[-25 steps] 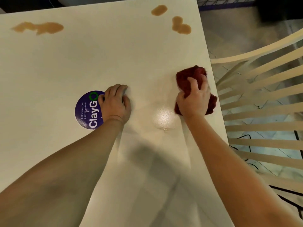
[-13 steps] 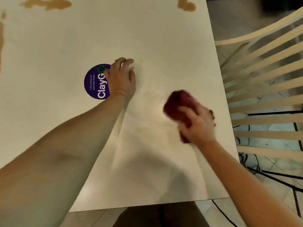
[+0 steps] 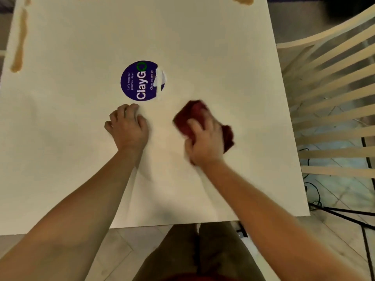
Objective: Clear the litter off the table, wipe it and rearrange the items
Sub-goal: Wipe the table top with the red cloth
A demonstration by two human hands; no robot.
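Cloth: dark red, bunched, lying on the bench right of centre, under your right hand; blurred in the picture.
Right hand: your grip is pinching the cloth, fingers curled over its top, thumb on its near left side.
Left hand: knuckles down on the bench, well left of the cloth and apart from it; your grip here is pressed together into a loose fist with nothing in it.
Sticker: round, purple, reads "ClayGo" with small white lines of text; flat on the bench just beyond your left hand; its right edge is torn or peeled, showing white.
Long spill: brown streak along the far left edge of the bench, running near to far.
Corner spill: brown patch at the far right, cut off by the top of the picture.
Bench: pale cream top; its near edge crosses just ahead of your legs.
Chair: pale slatted, to the right of the bench, just beside its right edge.
Cables: black, on the floor to the near right, below the chair.
Trousers: dark, seen at the near edge, below the bench.
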